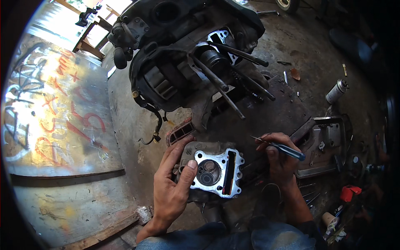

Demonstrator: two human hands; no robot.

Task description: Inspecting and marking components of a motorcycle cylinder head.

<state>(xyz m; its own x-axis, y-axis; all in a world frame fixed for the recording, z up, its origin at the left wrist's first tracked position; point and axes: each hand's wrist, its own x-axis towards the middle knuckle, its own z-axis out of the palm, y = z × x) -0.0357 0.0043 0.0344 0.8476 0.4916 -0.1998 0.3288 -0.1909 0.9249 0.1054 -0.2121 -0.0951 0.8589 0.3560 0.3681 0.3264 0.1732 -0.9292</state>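
My left hand (173,183) grips the left side of a metal cylinder head (225,156), its bright gasket face turned up, showing a sooty round chamber with valves and a dark slot. My right hand (281,162) holds a small screwdriver (291,152) with a dark blue handle, its thin tip pointing left above the cylinder head's top right, apart from it. Above my hands sits an engine (166,75) with several long studs and a piston (212,58) showing. A reddish slotted part (180,130) lies just above my left hand.
A painted board (54,116) stands at the left. At the right are a spray can (335,92), a grimy metal tray (312,167) holding parts, a red object (349,191) and scattered tools. A wheel (286,5) shows at the top, a wooden bench (89,39) at the upper left.
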